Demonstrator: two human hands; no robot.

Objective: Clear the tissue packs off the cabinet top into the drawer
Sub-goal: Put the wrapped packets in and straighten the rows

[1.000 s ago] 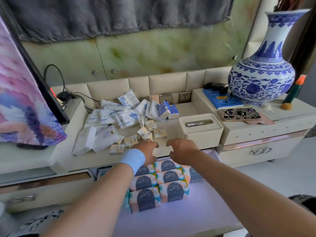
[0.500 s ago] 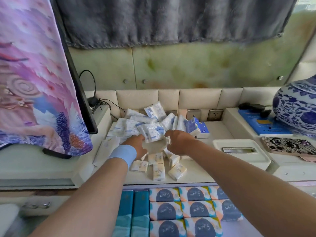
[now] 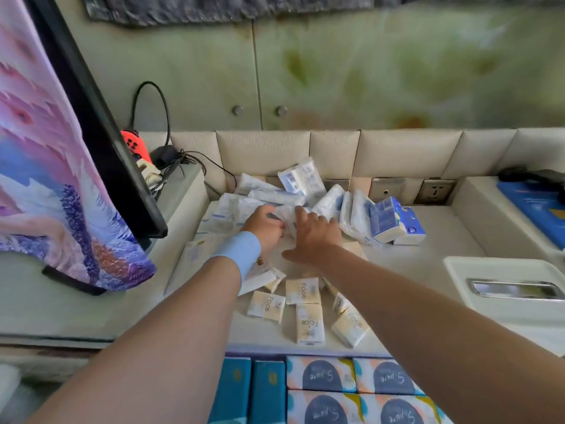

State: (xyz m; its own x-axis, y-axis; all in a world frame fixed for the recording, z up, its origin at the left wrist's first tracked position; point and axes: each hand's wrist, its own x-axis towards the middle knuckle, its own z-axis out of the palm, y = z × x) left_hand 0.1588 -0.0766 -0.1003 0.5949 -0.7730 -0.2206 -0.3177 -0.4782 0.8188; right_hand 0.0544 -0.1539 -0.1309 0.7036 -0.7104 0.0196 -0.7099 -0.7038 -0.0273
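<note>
So, a cream worktop (image 3: 428, 240) runs across the room, w/ a soft padded cream back (image 3: 263, 151) & a green blotchy wall (image 3: 367, 71) above it. A dark grey cloth (image 3: 214, 7) hangs at the very top. On the left stands a black-framed screen (image 3: 101, 117) w/ a pink & purple cloth (image 3: 46, 179) draped over it. Behind it sit a red game controller (image 3: 134, 145) & a black cable (image 3: 166, 117). A wall socket (image 3: 435, 191) is set low in the back, to the right. A white box w/ a shiny slot (image 3: 504, 289) sits at the right. A blue flat box (image 3: 532, 206) lies behind it on a higher step.

A heap of white-and-blue soft tissue packs (image 3: 302, 179) lies at the back of the worktop, some flat, some on edge. Two blue boxy packs (image 3: 394, 221) lean at its right side. Small cream packs (image 3: 302, 290) w/ "Face" on them lie spread near the front edge. Below that edge the open drawer (image 3: 260, 354) holds big packs w/ dark blue arches (image 3: 324, 374) & teal packs (image 3: 244, 390), in rows.

Both hands are in the heap. The left hand (image 3: 264, 226), w/ a light blue wristband (image 3: 240, 255), has its fingers curled round one white-and-blue pack. The right hand (image 3: 315, 237) is just beside it, fingers mostly straight, thumb out, pressing on the packs. It's a bit blurry there.
</note>
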